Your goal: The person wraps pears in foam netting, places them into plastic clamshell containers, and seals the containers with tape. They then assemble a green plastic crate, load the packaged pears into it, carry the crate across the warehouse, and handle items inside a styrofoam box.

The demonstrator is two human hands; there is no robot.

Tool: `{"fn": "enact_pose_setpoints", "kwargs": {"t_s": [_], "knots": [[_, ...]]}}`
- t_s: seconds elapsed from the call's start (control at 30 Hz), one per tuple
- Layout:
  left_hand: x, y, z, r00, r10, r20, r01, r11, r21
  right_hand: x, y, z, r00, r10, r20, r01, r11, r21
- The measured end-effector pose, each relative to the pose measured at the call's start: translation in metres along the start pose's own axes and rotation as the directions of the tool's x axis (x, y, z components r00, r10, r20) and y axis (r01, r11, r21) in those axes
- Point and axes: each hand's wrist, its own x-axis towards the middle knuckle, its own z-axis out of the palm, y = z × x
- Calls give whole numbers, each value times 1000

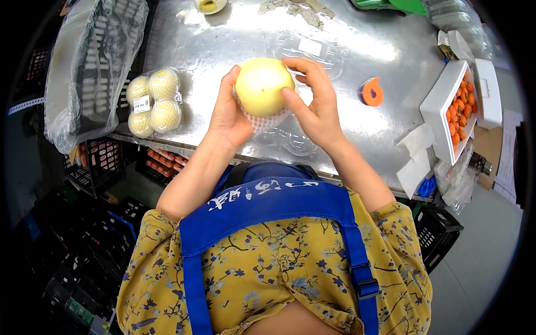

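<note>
A round, pale yellow fruit (263, 84), like an Asian pear, is held between my two hands above the metal table. My left hand (230, 120) cups its left side, with some fingers hidden behind it. The thumb and fingers of my right hand (317, 106) touch its right side. White foam netting (264, 124) hangs beneath the fruit, close to my left palm. Under my hands lies a clear plastic clamshell (298, 142); part of it, with a white label (310, 47), shows beyond my right fingers.
At left sits a labelled clear pack of netted fruit (154, 105), beside a plastic-lined black crate (95, 78). An orange tape dispenser (373, 92) is at right, near a white foam box (435, 106) of small orange produce. Another netted fruit (210, 5) lies at the far edge.
</note>
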Motion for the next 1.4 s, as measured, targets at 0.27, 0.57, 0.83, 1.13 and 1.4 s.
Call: {"fn": "enact_pose_setpoints", "kwargs": {"t_s": [0.27,0.57,0.83,1.13,1.4], "knots": [[-12,-6,-21,999,-5,50,0,994,105,-9,2,20,992,-103,76,99,994,47],[-87,-12,-103,966,-135,221,127,991,51,-61,-3,39,871,352,342,-482,743,464],[-68,-23,-91,927,-191,323,180,982,63,-63,17,55,356,517,778,-860,-144,489],[-41,-7,-47,880,456,129,-414,607,678,-27,-12,13,912,339,232,-359,932,50],[-33,-23,-15,910,415,-2,-363,800,478,-32,-29,3,892,404,202,-448,849,280]]}}
